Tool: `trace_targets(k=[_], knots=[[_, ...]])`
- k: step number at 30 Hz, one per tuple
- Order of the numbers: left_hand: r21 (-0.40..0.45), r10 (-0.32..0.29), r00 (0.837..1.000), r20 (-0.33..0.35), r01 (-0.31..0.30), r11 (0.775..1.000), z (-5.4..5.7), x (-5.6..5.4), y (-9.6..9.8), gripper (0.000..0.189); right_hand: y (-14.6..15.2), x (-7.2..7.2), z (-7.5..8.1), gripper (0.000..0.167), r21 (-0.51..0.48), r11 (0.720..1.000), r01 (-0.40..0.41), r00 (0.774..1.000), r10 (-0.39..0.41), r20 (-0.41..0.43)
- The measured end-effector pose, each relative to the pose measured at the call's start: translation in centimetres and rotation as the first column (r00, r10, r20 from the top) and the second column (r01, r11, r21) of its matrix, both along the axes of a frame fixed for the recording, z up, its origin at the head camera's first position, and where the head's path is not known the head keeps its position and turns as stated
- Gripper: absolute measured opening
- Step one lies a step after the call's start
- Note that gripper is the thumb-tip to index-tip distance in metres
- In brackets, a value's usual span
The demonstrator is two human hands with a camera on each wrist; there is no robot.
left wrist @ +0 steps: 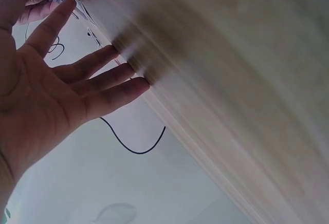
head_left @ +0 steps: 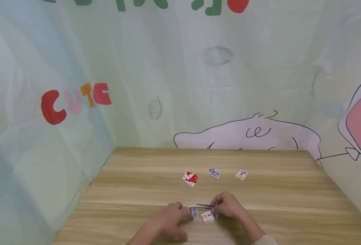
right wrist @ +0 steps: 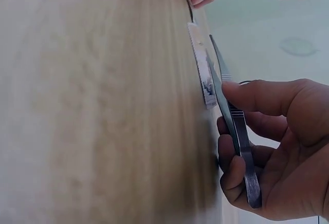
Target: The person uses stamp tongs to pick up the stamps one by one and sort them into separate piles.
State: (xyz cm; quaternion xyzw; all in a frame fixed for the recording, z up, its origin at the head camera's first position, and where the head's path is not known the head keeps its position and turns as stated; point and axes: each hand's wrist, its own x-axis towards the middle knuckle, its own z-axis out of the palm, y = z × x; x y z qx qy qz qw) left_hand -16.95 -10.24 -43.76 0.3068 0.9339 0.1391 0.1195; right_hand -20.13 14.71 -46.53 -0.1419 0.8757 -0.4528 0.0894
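Note:
My right hand (head_left: 228,205) holds a pair of dark metal tweezers (head_left: 204,206) between thumb and fingers. In the right wrist view the tips of the tweezers (right wrist: 239,126) stand apart, with nothing seen between them. Just below them on the table lies a pale postage stamp (head_left: 208,217) with toothed edges. To its left is a dark blue stamp (head_left: 193,211); the index finger of my left hand (head_left: 169,220) reaches its lower edge. The left wrist view shows the left hand (left wrist: 46,90) with spread, mostly straight fingers, the fingertips at the tabletop.
Farther back on the wooden table (head_left: 131,190) lie a small pile of red and white stamps (head_left: 190,179), two overlapping dark blue stamps (head_left: 215,174) and one pale stamp (head_left: 241,175). A printed cloth backdrop (head_left: 180,85) stands behind the table and along its sides.

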Motion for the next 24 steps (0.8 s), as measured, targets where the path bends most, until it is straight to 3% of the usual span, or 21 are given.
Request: trace_targets(k=[16, 24], knots=[[0.011, 0.026, 1.000, 0.002, -0.026, 1.000, -0.04, -0.12, -0.25, 0.056, -0.14, -0.24, 0.39, 0.014, -0.004, 0.999, -0.039, 0.999, 0.039, 0.031], [-0.013, 0.028, 1.000, -0.011, -0.028, 1.000, 0.02, -0.01, -0.13, 0.055, -0.27, -0.99, 0.63, 0.017, 0.019, 1.000, -0.014, 1.000, 0.014, 0.022]])
